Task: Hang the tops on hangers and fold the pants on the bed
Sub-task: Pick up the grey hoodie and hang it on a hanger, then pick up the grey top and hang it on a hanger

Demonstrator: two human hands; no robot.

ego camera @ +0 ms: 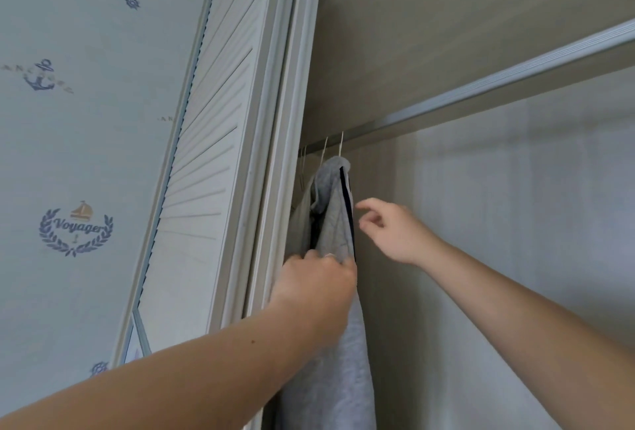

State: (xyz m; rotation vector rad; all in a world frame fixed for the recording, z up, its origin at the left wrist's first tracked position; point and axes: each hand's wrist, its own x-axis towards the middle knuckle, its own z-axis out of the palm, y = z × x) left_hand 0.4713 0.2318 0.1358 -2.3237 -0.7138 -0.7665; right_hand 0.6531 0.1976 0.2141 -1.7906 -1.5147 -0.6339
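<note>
As the grey top (335, 216) hangs from its hanger (341, 146) on the rail (515, 74) inside the wardrobe, its long axis runs straight down. It is seen almost edge-on, with a dark stripe along the side that faces right. It sits at the far left end of the rail, close to the sliding door (213, 161), and a few other hangers (302, 161) are just behind it.

The left hand (318, 280) is the nearer one. It comes up from the lower left and its fingers (338, 259) are curled into the grey cloth about halfway down the visible part, so they grasp the top. Below this hand the cloth falls freely out of the picture.

The right hand (395, 233) reaches up from the lower right with the wrist a little bent. Its fingers (369, 204) are loose and spread and hold nothing. The top lies to their left, just beside the fingertips at the height of the dark stripe, and I see a small gap between them, so I judge they do not touch.

I think this top is already hung, and the coming move is a small sideways reach of the right hand to the striped edge to straighten the cloth.
</note>
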